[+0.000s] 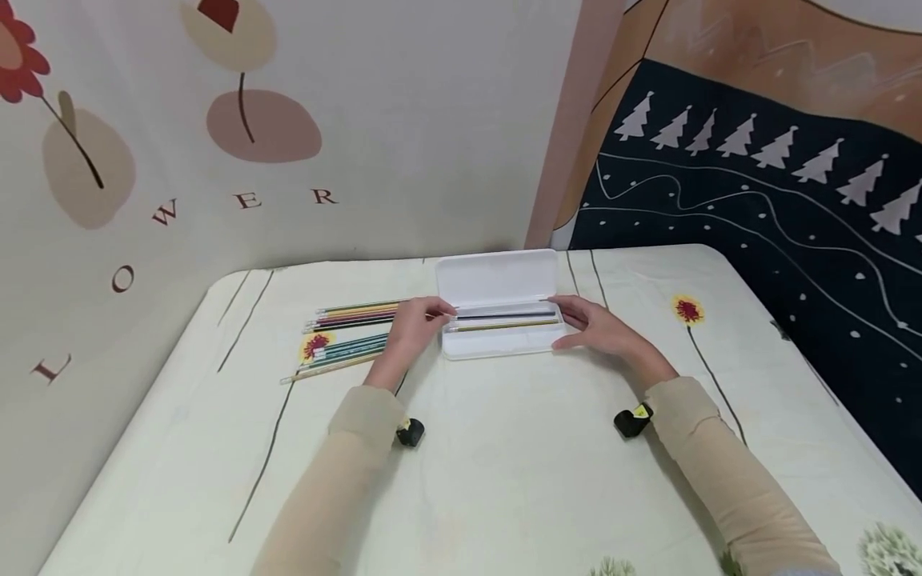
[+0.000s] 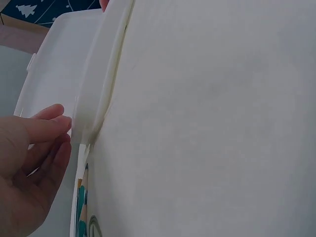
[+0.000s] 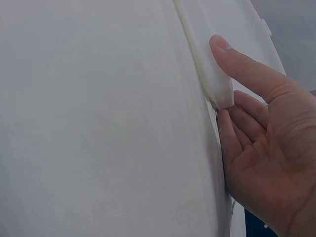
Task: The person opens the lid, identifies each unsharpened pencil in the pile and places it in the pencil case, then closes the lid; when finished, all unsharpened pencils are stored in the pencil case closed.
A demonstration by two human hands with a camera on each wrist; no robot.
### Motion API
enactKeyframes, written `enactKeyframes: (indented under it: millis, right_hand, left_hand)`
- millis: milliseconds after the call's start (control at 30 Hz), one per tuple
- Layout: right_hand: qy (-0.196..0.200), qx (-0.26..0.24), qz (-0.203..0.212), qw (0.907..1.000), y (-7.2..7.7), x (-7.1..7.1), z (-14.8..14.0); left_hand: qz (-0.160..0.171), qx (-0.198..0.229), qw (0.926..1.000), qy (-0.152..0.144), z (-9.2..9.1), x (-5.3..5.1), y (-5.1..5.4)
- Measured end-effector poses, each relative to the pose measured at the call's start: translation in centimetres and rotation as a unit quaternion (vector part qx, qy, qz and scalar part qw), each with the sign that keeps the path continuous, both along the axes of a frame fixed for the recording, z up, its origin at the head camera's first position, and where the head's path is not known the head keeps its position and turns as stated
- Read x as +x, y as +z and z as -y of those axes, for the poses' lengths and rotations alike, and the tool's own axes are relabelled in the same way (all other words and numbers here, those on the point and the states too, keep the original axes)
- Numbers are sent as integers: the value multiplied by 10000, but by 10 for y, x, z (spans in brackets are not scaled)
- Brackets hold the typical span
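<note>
A white pencil case (image 1: pixel 497 344) lies with its lid (image 1: pixel 497 276) raised at the back. Inside it are a dark pencil (image 1: pixel 504 315) and a yellowish pencil (image 1: pixel 507 326), lying lengthwise. My left hand (image 1: pixel 414 328) is at the case's left end, thumb and fingertips bunched close together by the pencils' ends. Whether they pinch a pencil is hidden. My right hand (image 1: pixel 594 326) grips the case's right end. In the right wrist view, the thumb (image 3: pixel 242 61) lies along the case's front side and the other fingers are behind its end.
To the left of the case lie several pencils in two groups, a dark, red and yellow one (image 1: pixel 353 318) and a green and tan one (image 1: pixel 346 350). A pale cloth with printed flowers (image 1: pixel 504 448) covers the table. Patterned fabric (image 1: pixel 432 160) hangs behind.
</note>
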State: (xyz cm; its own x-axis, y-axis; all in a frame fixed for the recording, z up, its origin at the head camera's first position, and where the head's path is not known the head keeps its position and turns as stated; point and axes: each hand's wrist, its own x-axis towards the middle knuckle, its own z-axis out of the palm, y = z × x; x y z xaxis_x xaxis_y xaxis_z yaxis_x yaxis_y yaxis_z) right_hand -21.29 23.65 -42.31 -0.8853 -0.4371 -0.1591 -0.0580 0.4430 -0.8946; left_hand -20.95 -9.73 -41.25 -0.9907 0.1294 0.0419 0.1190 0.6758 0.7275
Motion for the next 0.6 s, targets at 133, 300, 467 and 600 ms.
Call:
enactKeyframes:
  millis: [133, 300, 467, 600]
  right_hand:
    - [-2, -54, 62, 10000, 0, 0, -1]
    - [9, -63, 52, 10000, -1, -1, -3]
    - [3, -75, 70, 9999, -1, -2, -4]
    - [18, -99, 86, 9999, -3, -3, -4]
  left_hand:
    - [-22, 46, 9999, 132, 6, 2, 4]
    - [20, 150, 9992, 367, 22, 2, 7]
    - [-93, 226, 9981, 560, 49, 2, 11]
    - [-111, 248, 9964, 807, 75, 5, 15]
